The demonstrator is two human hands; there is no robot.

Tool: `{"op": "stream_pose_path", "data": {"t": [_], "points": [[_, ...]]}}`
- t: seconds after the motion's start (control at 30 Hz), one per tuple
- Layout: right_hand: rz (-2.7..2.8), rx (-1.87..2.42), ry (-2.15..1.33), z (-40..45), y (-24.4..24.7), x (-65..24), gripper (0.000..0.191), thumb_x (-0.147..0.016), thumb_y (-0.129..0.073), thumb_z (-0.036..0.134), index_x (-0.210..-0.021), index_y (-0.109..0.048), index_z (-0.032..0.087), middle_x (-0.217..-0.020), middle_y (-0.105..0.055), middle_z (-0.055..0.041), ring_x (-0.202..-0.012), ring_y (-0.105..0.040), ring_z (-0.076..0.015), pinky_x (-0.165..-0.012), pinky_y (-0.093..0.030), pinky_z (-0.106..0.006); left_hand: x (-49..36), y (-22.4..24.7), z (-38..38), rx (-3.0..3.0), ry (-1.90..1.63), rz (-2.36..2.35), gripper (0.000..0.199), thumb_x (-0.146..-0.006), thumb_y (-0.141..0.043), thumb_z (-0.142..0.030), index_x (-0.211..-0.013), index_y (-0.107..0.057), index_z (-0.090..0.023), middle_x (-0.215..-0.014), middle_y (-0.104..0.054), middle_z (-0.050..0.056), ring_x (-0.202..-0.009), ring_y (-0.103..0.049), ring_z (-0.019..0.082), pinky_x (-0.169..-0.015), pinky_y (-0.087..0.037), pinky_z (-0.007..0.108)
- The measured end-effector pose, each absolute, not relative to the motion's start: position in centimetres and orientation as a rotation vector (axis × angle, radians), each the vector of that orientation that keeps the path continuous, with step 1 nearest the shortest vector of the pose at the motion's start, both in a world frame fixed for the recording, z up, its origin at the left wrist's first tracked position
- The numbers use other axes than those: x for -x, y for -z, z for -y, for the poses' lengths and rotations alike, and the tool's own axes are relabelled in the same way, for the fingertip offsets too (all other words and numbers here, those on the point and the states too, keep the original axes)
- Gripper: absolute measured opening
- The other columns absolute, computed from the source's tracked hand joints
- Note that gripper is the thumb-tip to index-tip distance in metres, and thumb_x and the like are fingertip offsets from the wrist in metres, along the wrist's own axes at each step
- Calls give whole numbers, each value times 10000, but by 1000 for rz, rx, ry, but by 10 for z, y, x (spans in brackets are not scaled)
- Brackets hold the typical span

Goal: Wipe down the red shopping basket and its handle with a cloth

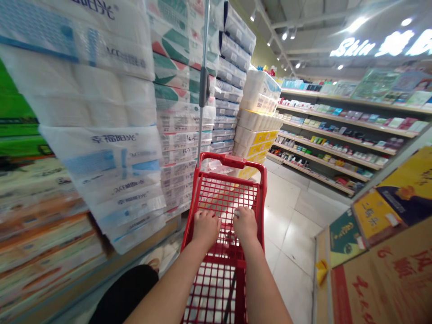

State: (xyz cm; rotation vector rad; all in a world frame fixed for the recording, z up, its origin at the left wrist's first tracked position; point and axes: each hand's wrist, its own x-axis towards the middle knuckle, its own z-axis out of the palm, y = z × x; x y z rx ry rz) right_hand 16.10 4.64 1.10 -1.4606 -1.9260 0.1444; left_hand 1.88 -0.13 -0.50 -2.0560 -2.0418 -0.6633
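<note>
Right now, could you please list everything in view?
Shopping cart: one, red, centre.
Paper packs: many, mostly white, stacked left.
Pole: one, grey, in front of packs.
Shelves: several, pale, with goods, right background.
Sign: one, glowing white, upper right.
Ceiling lights: several, white, top right.
Boxes: several, brown, yellow, green, lower right.
Floor tiles: many, pale, right of cart.
Cloth: one, black, lower left.
Arms: two, bare, lower centre.
Left fingers: several, on cart.
Right fingers: several, on cart.

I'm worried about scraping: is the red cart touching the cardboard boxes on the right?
Apart. The head view shows floor tiles between the red cart and cardboard boxes.
</note>
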Motion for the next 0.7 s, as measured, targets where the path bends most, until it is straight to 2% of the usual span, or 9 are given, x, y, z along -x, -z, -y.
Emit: {"op": "stream_pose_path", "data": {"t": [0.07, 0.17, 0.27, 0.33, 0.43, 0.57, 0.7], "points": [[2028, 1369, -222, -44, -10, -155, 182, -743, -540, 104, -820, -642, 234, -884, -616, -53, -883, -520, -215, -747, -418, -302, -19, 4, 1, 2060, 660, 2047, 406, -941, -359, -341, -825, -718, -190, -929, -666, 89, -942, -527, 234, -918, -290, 448], [2036, 1231, -234, -44, -12, -151, 272, -758, -526, 106, -969, -642, 234, -1003, -615, -48, -969, -511, -208, -820, -419, -298, -18, 4, 1, 2066, 649, 2052, 392, -938, -365, -331, -823, -714, -193, -932, -664, 85, -943, -527, 231, -920, -288, 447], [1883, 1321, -143, -47, -14, -158, 322, -785, -505, 126, -1075, -617, 209, -1084, -604, -77, -1021, -498, -224, -861, -404, -319, -19, 5, 0, 2061, 640, 2063, 399, -939, -364, -345, -825, -718, -199, -933, -663, 81, -943, -525, 230, -918, -288, 445], [1819, 1447, -159, -49, -16, -163, 266, -785, -512, 149, -1020, -629, 195, -996, -624, -84, -946, -527, -225, -806, -411, -316, -19, 5, 0, 2053, 633, 2070, 404, -940, -364, -353, -833, -723, -200, -942, -665, 82, -955, -523, 231, -920, -286, 443], [1905, 1456, -319, -49, -15, -161, 176, -763, -536, 159, -899, -635, 210, -852, -630, -41, -808, -555, -193, -713, -410, -281, -20, 5, 0, 2048, 614, 2084, 401, -939, -366, -347, -842, -724, -196, -954, -666, 87, -963, -522, 231, -918, -285, 441], [1910, 1230, -395, -45, -14, -150, 269, -763, -545, 143, -1016, -597, 215, -945, -636, -31, -857, -567, -170, -736, -422, -255, -19, 4, 0, 2069, 595, 2092, 356, -922, -397, -317, -836, -720, -195, -968, -665, 84, -969, -524, 234, -915, -285, 445], [1890, 1228, -249, -46, -12, -150, 215, -849, -487, 184, -1031, -601, 204, -1020, -627, -63, -935, -551, -183, -808, -422, -289, -20, 4, -1, 2063, 612, 2076, 385, -932, -375, -335, -831, -720, -196, -943, -666, 82, -949, -528, 234, -913, -287, 447]]}}
